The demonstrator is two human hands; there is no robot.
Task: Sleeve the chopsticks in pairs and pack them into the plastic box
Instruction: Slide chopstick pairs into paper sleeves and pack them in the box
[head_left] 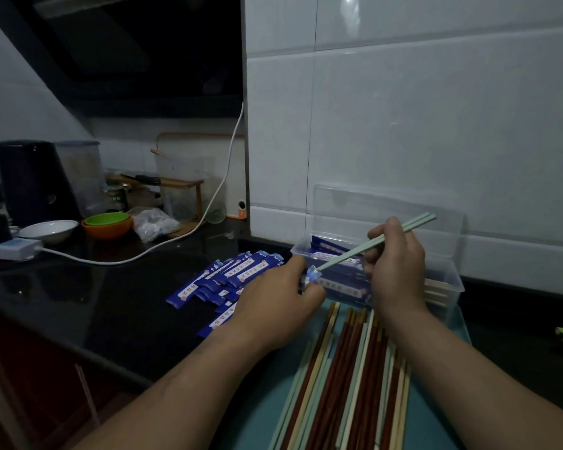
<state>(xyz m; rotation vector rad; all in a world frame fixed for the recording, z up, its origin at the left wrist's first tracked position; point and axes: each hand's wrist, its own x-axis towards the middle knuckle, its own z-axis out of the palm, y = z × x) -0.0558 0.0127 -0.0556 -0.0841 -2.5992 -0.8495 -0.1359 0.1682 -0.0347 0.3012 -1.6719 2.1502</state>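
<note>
My right hand [397, 264] grips a pair of pale green chopsticks [416, 222], their tips pointing down-left into the mouth of a blue paper sleeve [311, 276]. My left hand [273, 300] pinches that sleeve at its open end. Behind both hands stands the clear plastic box [449, 280] with its lid up against the tiled wall; several sleeved pairs lie inside. A heap of empty blue sleeves [228, 274] lies on the black counter left of my left hand. Several loose red, cream and green chopsticks [348, 378] lie on a teal mat below my hands.
At the back left stand a dark appliance [33, 183], a white bowl [49, 230], stacked green and orange bowls [108, 224], a plastic bag [153, 224] and a wooden rack [179, 186]. A white cable [143, 254] runs across the counter from a power strip [10, 248].
</note>
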